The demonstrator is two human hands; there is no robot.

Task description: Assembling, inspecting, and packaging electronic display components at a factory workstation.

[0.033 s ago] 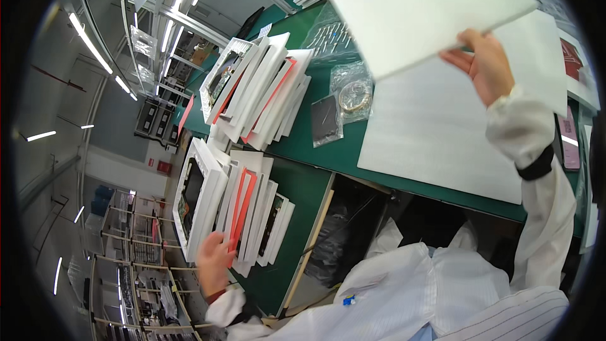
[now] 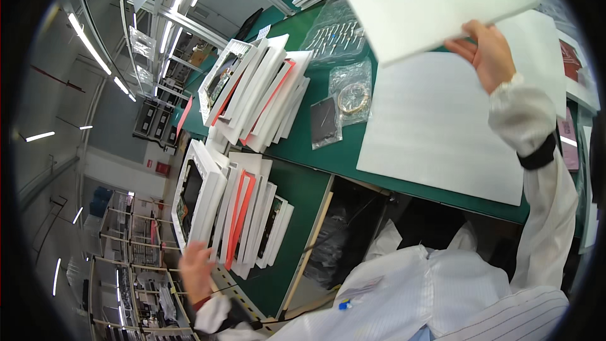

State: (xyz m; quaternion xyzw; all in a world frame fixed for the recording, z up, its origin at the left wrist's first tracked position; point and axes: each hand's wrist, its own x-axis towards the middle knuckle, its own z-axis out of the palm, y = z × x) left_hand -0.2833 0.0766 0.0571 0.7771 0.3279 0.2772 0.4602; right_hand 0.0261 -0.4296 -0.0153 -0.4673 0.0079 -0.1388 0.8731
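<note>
At the upper right my right hand [image 2: 491, 58] grips the lower edge of a white foam sheet [image 2: 429, 9], held tilted above the table. Under it a larger white sheet [image 2: 442, 126] lies flat on the green tabletop. My left hand [image 2: 197, 273], a little blurred, is just beside the near stack of white foam frames [image 2: 205, 199]. Its fingers are apart and nothing shows in them. The frames stand on edge; the outer one holds a dark panel with a circuit board, and red strips [image 2: 241, 221] stick out between them.
A second stack of white frames [image 2: 252, 91] leans farther back. On the green table [image 2: 303, 164] lie a bag with a coiled cable [image 2: 353, 98], a dark flat pouch [image 2: 325, 123] and a bag of small parts [image 2: 334, 35]. Shelving [image 2: 136, 278] stands at the lower left.
My left hand has moved left and down, away from the near stack's edge. My right hand has lifted the foam sheet slightly up and to the right.
</note>
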